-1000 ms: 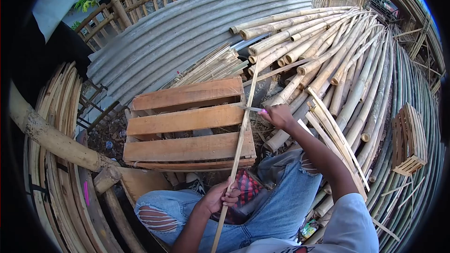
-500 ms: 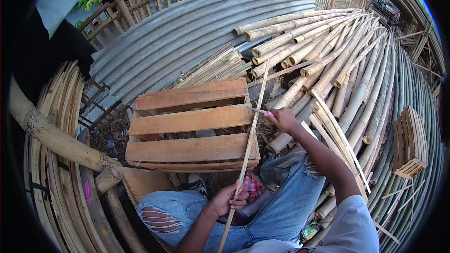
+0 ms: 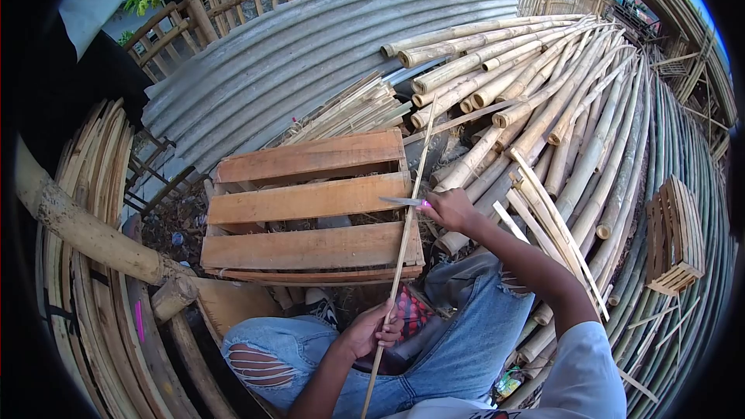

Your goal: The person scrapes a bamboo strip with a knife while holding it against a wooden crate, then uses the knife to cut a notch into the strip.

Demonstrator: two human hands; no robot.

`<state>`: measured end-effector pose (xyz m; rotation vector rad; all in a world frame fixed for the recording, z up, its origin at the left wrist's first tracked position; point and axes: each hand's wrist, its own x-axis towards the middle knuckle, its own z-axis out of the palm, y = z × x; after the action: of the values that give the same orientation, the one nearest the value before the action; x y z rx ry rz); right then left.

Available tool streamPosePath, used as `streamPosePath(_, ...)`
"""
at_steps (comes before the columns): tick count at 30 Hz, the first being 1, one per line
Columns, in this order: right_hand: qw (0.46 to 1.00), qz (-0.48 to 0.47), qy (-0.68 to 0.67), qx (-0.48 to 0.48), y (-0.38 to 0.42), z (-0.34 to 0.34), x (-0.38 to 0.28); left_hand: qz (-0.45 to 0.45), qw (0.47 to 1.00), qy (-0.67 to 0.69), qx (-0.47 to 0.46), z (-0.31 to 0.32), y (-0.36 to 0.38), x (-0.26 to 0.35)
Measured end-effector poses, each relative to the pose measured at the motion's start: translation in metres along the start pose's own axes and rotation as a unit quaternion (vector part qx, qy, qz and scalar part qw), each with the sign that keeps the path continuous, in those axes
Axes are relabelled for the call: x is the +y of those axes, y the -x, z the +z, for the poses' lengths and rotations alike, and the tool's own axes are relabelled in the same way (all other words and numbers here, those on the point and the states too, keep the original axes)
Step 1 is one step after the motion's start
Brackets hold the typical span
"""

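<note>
A long thin bamboo strip (image 3: 406, 237) runs from my lap up past the right edge of a wooden crate. My left hand (image 3: 372, 331) is wrapped round its lower part, above my knees. In my right hand (image 3: 452, 209) is a knife (image 3: 401, 202) with a pink handle. Its blade points left and crosses the strip about halfway up, over the crate's edge; whether it cuts into the strip cannot be made out. The slatted wooden crate (image 3: 306, 244) lies in front of my legs.
Cut bamboo poles (image 3: 535, 112) fan out at the front right, with split pieces (image 3: 555, 225) near my right arm. A small crate (image 3: 675, 237) rests farther right. Long slats (image 3: 85, 264) and a thick bamboo rail (image 3: 101, 233) are on the left. Corrugated sheeting (image 3: 326, 46) stands behind.
My right hand and the knife have come down and left along the strip, the blade now crossing it lower. My left hand keeps its grip, and the view has shifted slightly.
</note>
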<state>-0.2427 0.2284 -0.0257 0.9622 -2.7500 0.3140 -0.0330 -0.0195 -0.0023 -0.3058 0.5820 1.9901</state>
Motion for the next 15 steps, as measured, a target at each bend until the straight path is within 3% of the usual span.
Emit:
streamPosePath(2, 0.998, -0.025, 0.026, -0.054, -0.001, -0.007, 0.01, 0.004, 0.997, -0.045, 0.062, 0.004, 0.003, -0.001)
streamPosePath(4, 0.989, 0.14, 0.048, -0.005, -0.008, -0.012, 0.059, 0.029, 0.994, -0.065, 0.086, 0.004, 0.008, -0.005)
streamPosePath(5, 0.989, 0.141, 0.051, 0.004, -0.009, -0.013, 0.059, 0.025, 0.989, -0.078, 0.12, 0.012, 0.01, -0.002)
streamPosePath(8, 0.974, 0.217, -0.037, 0.063, -0.007, -0.006, 0.04, 0.023, 0.997, -0.046, 0.059, -0.001, 0.009, -0.005)
streamPosePath(11, 0.989, 0.148, -0.022, 0.021, -0.003, -0.004, 0.018, 0.018, 0.999, -0.016, 0.034, -0.007, 0.0, -0.008)
streamPosePath(13, 0.997, 0.007, -0.08, 0.01, 0.005, 0.002, 0.002, 0.011, 1.0, 0.001, 0.016, -0.009, -0.003, -0.008)
streamPosePath(15, 0.998, -0.038, -0.043, -0.026, 0.012, -0.004, -0.011, 0.003, 1.0, 0.019, 0.002, -0.007, -0.001, -0.008)
